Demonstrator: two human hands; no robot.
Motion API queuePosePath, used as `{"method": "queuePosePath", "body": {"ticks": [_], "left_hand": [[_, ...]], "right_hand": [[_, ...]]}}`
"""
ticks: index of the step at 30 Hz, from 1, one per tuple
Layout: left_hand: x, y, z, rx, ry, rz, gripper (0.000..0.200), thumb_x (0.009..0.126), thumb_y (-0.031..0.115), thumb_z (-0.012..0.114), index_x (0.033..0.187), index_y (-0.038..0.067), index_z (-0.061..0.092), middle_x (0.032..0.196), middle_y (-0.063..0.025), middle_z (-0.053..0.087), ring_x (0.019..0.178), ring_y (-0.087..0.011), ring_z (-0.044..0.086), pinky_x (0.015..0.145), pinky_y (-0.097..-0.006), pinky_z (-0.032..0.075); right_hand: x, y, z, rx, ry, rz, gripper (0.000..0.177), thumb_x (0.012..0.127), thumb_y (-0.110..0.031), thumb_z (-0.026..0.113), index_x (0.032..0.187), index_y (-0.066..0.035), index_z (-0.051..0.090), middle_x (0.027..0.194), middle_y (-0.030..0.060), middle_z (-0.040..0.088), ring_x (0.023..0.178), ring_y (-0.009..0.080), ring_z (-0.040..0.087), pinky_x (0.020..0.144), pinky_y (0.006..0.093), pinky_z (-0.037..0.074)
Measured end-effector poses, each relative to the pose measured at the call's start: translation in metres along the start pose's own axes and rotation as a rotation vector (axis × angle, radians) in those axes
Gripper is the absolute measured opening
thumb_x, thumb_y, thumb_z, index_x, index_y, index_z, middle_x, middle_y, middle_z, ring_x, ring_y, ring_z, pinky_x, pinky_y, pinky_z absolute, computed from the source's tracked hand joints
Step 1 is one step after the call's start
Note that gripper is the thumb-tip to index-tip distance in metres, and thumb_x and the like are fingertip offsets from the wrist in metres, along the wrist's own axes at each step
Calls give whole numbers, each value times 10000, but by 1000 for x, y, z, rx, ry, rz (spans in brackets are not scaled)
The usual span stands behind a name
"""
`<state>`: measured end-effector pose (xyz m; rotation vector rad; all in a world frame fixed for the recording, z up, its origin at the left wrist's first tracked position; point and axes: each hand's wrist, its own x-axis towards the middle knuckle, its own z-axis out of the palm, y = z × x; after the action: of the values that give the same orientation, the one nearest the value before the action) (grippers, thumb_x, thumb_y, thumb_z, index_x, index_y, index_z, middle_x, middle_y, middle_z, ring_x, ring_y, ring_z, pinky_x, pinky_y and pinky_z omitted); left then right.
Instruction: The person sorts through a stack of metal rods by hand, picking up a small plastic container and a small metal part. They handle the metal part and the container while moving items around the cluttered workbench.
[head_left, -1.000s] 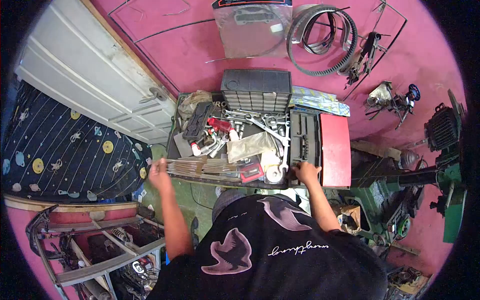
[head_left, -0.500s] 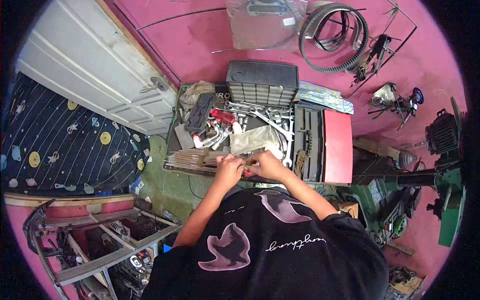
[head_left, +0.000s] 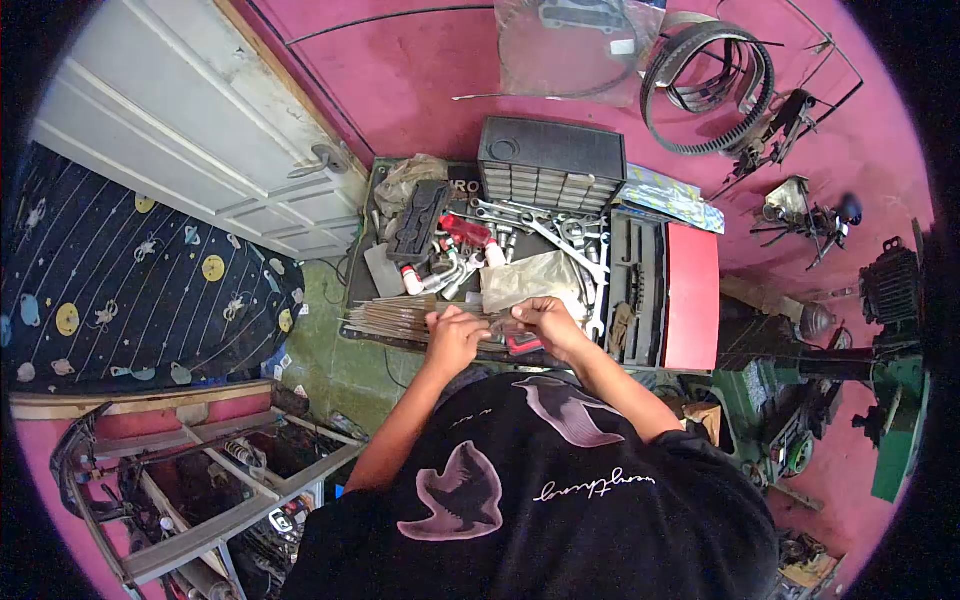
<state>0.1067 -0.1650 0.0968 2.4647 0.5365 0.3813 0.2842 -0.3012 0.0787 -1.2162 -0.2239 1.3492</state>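
My left hand (head_left: 457, 336) is over the right end of a bundle of thin brownish strips (head_left: 392, 316), its fingers curled toward my right hand. What it grips, if anything, is too small to name. My right hand (head_left: 548, 322) is pinched, thumb against fingers, on a small, thin, see-through or brownish piece that spans the short gap between the hands. Just under the right hand, a flat red item (head_left: 523, 344) lies at the table's front edge. Beyond it rests a crumpled clear plastic bag (head_left: 535, 283).
Wrenches (head_left: 575, 242), sockets and red-and-white tubes (head_left: 412, 280) crowd the table. A small black drawer cabinet (head_left: 550, 150) stands at the back, an opened red toolbox (head_left: 690, 295) on the right. A white door (head_left: 200, 130) is at left, a metal frame (head_left: 200, 500) lower left.
My hands have moved slightly apart, the right one lifting away from the left. The red item beneath shows more. The whole view has shifted a little, with the table now further right.
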Motion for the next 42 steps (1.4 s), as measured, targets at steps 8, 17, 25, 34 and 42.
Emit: {"method": "queuePosePath", "body": {"ticks": [8,17,25,34,42], "left_hand": [[15,-33,-8,-103,-6,12,94,810,199,680,835,140,748,877,14,718,899,-214,597,841,-428,338],[30,-66,-16,17,-177,-2,163,812,299,710,909,176,754,879,11,706,933,-234,595,839,-463,342],[1,-101,30,332,-290,-371,346,787,455,732,817,111,764,861,-127,695,962,-308,620,826,-554,371],[6,-120,47,158,-317,-483,266,776,378,746,825,117,769,847,-125,709,913,-329,653,887,-605,361],[-1,-122,44,126,-164,-316,251,745,380,750,790,133,733,1020,-85,679,1095,-314,549,874,-606,348]], "right_hand": [[14,-1,7,418,-38,89,424,984,-262,563,1342,-37,530,992,81,691,826,143,631,749,308,532],[46,22,12,-489,238,-134,190,911,-157,693,978,16,737,831,49,729,702,93,617,679,266,496],[47,53,-12,-673,499,-130,201,872,-189,728,920,5,751,802,93,733,690,131,641,682,300,506],[62,71,-4,-862,541,-144,197,875,-212,707,928,-28,755,838,172,727,687,226,699,658,358,529],[79,113,-2,-1444,319,-114,327,934,-364,547,1193,-213,678,1175,203,568,1063,431,513,862,550,471]]}}
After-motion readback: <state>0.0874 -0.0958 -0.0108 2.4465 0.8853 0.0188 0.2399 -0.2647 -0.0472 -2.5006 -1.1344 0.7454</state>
